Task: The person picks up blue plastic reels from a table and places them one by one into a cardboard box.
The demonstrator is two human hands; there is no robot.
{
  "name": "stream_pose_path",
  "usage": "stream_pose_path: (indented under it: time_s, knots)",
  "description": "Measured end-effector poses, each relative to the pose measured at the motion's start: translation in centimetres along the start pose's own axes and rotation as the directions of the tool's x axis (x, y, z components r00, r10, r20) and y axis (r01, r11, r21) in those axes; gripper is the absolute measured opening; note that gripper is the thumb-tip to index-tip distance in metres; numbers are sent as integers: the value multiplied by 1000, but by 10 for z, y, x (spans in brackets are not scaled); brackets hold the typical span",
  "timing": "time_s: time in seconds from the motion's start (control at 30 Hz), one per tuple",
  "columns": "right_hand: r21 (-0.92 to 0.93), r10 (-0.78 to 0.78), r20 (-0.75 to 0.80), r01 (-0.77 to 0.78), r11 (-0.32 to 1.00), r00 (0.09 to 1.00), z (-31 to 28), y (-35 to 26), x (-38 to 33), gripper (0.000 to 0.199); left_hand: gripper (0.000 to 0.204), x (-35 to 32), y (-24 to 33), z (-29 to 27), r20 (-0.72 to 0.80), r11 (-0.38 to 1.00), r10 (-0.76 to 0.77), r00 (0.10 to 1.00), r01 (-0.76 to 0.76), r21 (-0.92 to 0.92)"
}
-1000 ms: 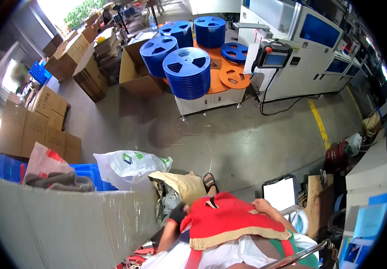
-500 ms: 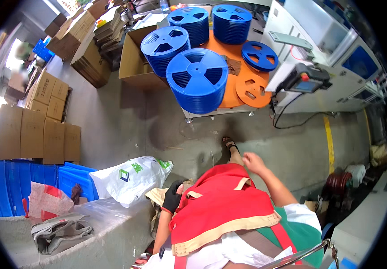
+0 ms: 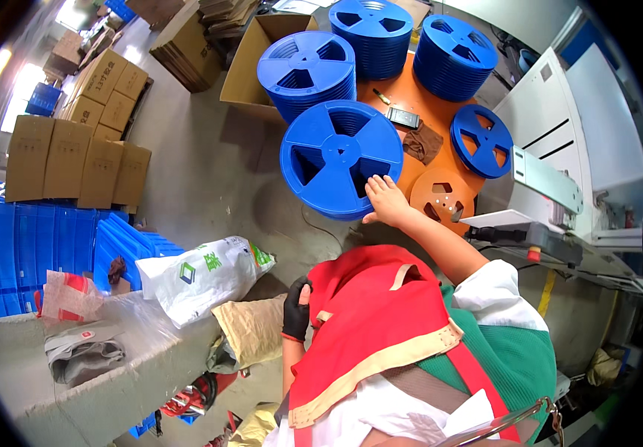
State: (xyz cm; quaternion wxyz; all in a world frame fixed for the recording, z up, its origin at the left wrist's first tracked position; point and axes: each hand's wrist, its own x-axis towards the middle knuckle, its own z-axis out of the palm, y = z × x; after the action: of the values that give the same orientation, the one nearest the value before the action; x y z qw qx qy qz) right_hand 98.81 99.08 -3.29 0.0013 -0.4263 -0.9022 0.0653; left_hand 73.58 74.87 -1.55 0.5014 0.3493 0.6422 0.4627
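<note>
Blue plastic reels form a near stack (image 3: 341, 153) at the front of the orange table (image 3: 442, 108), and I see the right hand (image 3: 383, 201) laid palm down on its top rim, fingers slightly spread. On the wearer's side of that stack, the gloved left hand (image 3: 296, 311) curls beside the red apron (image 3: 381, 298); I cannot tell whether it grips anything. Left of the stack, grey floor (image 3: 187, 153) gives me room; behind it, another blue stack (image 3: 306, 63) crowds close, and rightward lies an orange reel (image 3: 424, 186).

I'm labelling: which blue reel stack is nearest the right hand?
The front stack, nearest the apron; the right hand overlaps its edge. Others stand farther away.
</note>
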Motion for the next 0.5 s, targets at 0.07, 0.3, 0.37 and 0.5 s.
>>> stream_pose_path:
  time_s: [0.07, 0.3, 0.37, 0.5]
  knots:
    - [34, -85, -16, 85, 996, 996, 4, 13, 2, 58, 29, -5, 10, 14, -58, 989, -83, 995, 75, -126]
    - [550, -41, -680, 547, 631, 732, -98, -33, -5, 37, 57, -27, -8, 1, -242, 904, -275, 931, 164, -394]
    - [931, 233, -324, 353, -94, 917, -103, -56, -15, 48, 69, -28, -16, -9, -299, 828, -306, 904, 98, -552]
    - [526, -121, 449, -371, -765, 885, -90, -70, -5, 61, 83, -33, 61, 12, -307, 422, -189, 933, -205, -883]
